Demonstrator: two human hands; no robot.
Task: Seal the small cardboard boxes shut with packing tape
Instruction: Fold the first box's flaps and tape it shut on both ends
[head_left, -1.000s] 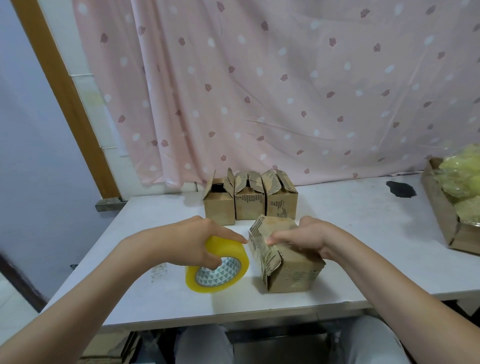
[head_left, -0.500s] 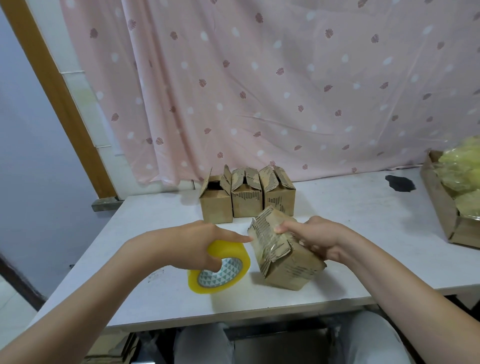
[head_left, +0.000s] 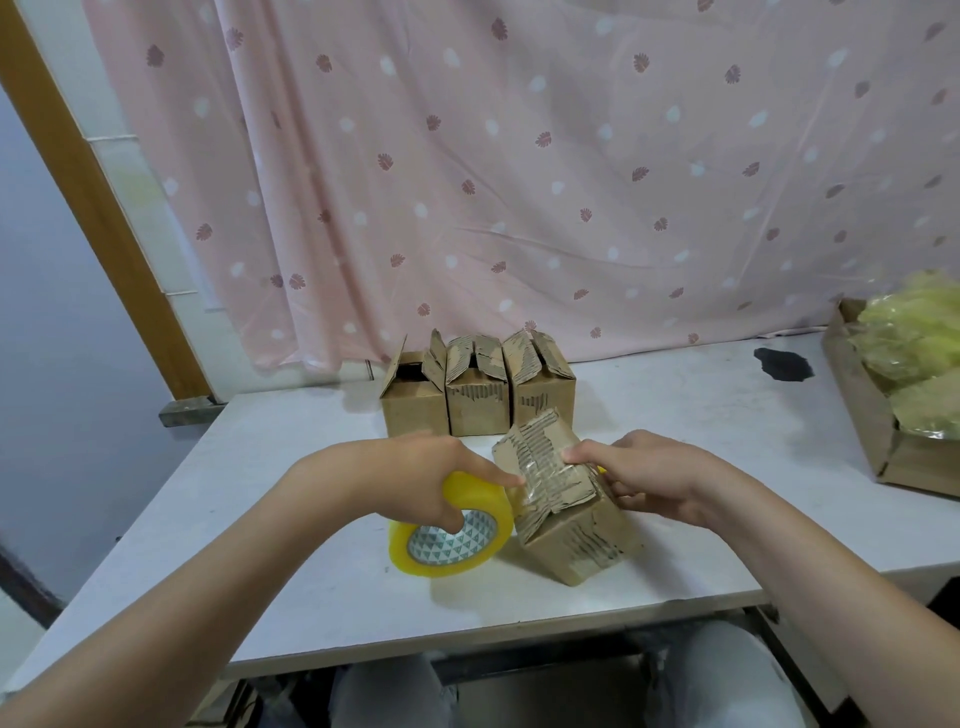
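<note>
A small worn cardboard box (head_left: 576, 540) lies tilted on the white table (head_left: 675, 415), its flapped end turned toward me with a strip of clear tape across the flaps. My right hand (head_left: 644, 478) grips the box from the right, its fingertips pressing on the taped flaps. My left hand (head_left: 415, 467) grips a yellow roll of packing tape (head_left: 452, 535) right beside the box's left side, forefinger pointing at the flaps. Three more small boxes (head_left: 475, 400) stand in a row behind, flaps up.
A larger cardboard box (head_left: 872, 415) holding yellow-green plastic bags sits at the table's right edge. A dark patch (head_left: 782, 364) marks the tabletop near it. A pink patterned curtain hangs behind the table. My knees show under the front edge.
The box has tipped back so its flapped end faces up toward me, and tape now lies across the flaps. The tape roll has moved closer to the box.
</note>
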